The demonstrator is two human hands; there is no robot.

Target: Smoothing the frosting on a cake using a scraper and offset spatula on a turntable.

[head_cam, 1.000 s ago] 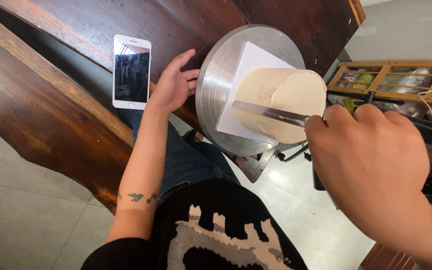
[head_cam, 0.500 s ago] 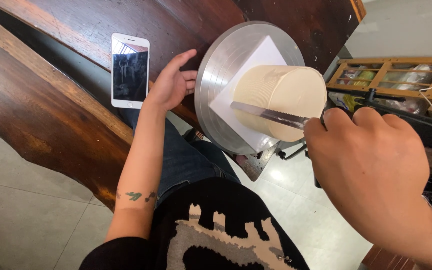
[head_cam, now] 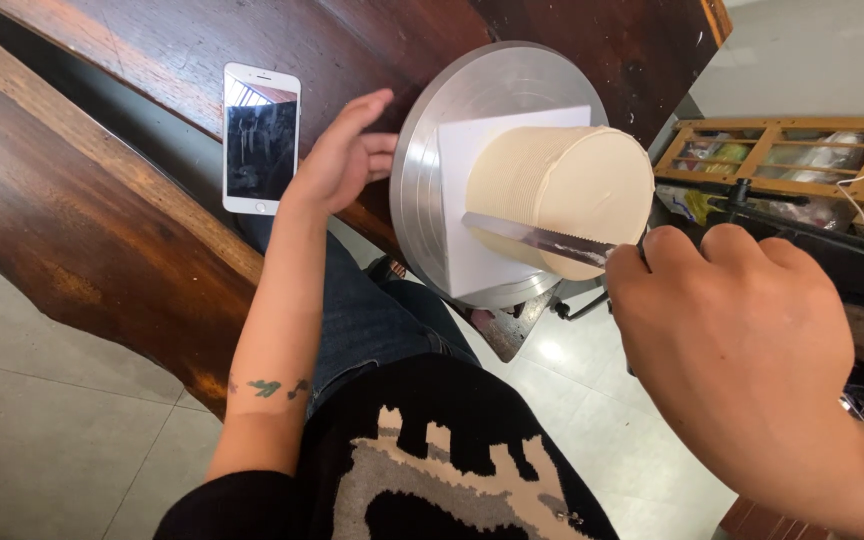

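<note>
A tall round cake coated in cream-coloured icing stands on a white square board, which lies on a silver metal turntable. My right hand is closed on a serrated metal scraper whose blade lies flat against the cake's side. Fine combed lines show in the icing. My left hand rests with fingers spread at the turntable's left rim, fingertips touching it.
A white smartphone lies face up on the dark wooden table, left of my left hand. A wooden bench runs below the table. A wooden crate with packets and a black stand sit at right on the tiled floor.
The turntable's grooves and cake have turned slightly under my left hand. The scraper stays pressed on the cake's side; my right hand barely shifted.
</note>
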